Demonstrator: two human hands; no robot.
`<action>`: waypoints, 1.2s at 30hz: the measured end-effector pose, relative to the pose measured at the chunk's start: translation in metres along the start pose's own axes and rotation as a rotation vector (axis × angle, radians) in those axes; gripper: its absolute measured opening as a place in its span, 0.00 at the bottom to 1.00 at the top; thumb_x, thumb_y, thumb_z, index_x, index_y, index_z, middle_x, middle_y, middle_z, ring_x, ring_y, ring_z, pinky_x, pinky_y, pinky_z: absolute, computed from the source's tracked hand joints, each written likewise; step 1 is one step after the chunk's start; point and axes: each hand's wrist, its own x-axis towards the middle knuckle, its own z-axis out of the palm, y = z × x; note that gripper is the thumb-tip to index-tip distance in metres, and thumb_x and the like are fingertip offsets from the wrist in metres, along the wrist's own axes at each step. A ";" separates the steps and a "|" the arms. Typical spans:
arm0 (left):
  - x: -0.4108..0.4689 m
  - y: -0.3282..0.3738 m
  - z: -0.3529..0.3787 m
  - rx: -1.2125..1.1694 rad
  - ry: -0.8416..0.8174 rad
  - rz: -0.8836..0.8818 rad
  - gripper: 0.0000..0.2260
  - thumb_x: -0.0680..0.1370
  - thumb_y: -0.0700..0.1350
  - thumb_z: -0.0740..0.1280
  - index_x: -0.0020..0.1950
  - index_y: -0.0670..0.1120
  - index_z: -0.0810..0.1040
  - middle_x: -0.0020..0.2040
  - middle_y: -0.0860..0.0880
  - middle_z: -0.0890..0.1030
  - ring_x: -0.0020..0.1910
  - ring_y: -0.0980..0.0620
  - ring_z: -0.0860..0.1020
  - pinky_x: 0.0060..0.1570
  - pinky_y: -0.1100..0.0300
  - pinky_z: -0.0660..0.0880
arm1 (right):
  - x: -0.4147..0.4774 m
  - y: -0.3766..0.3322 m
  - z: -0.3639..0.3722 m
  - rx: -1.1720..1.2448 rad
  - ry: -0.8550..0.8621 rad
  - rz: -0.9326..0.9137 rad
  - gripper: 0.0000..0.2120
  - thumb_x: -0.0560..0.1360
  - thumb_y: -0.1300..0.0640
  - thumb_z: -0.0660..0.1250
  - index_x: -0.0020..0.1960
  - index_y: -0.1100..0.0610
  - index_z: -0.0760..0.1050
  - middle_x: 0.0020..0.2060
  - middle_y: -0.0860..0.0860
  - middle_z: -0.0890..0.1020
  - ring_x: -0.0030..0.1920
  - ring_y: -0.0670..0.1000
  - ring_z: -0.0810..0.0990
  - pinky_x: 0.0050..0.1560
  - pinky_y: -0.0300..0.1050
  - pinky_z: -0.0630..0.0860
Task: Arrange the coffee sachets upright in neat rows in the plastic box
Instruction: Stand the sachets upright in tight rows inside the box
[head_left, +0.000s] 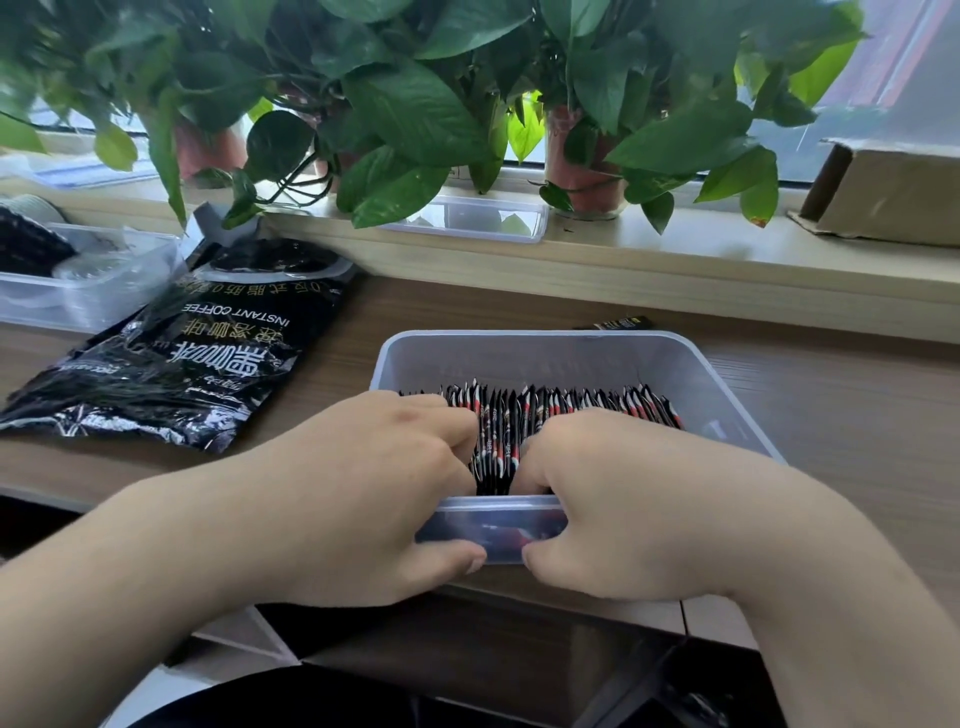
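at the far left of the frame a clear tub (104, 296) sits on the wooden table (831, 415), holding dark things too blurred to name. just right of it a black instant coffee bag (176, 364) lies flat on the table, its print upside down to the camera. in the lower middle the left hand (374, 483) grips the near wall of the plastic box (519, 353): the thumb presses the outside of the wall and the fingers curl over the rim into the box, their tips hidden among the packets. the plastic box is clear and stands on the table in the middle of the frame, close to the table's near edge. in its near half the coffee sachets (571, 402), black with red and white print, stand on edge in a packed row across most of its width, and a small bunch is squeezed between the knuckles of the two hands. the right hand (613, 499) mirrors the left, with its thumb on the outside of the near wall, its fingers curled inside and the tips out of sight. just beyond the far rim one loose sachet (621, 323) lies on the table. on the sill above, leafy potted plants (415, 114) hang over a clear shallow container (478, 221), and a cardboard box (883, 197) sits at the upper right.
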 end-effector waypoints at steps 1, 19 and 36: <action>0.000 0.000 0.001 0.022 0.003 0.000 0.21 0.72 0.66 0.62 0.31 0.51 0.75 0.37 0.56 0.73 0.38 0.54 0.73 0.38 0.54 0.75 | 0.000 0.000 0.001 0.011 0.003 0.006 0.31 0.53 0.31 0.54 0.45 0.47 0.79 0.35 0.46 0.82 0.36 0.48 0.80 0.42 0.52 0.81; -0.002 -0.003 0.002 -0.121 0.040 -0.059 0.17 0.73 0.65 0.64 0.39 0.52 0.72 0.40 0.57 0.75 0.41 0.56 0.74 0.43 0.58 0.72 | -0.013 -0.008 -0.023 0.105 0.034 -0.093 0.25 0.71 0.36 0.70 0.36 0.59 0.73 0.27 0.53 0.69 0.27 0.48 0.64 0.28 0.42 0.62; -0.003 -0.004 -0.004 -0.154 0.109 -0.020 0.11 0.74 0.62 0.64 0.43 0.56 0.70 0.31 0.58 0.75 0.33 0.57 0.72 0.37 0.65 0.68 | -0.019 -0.003 -0.030 0.171 0.044 -0.069 0.29 0.70 0.34 0.69 0.37 0.61 0.72 0.30 0.57 0.71 0.29 0.51 0.66 0.30 0.48 0.65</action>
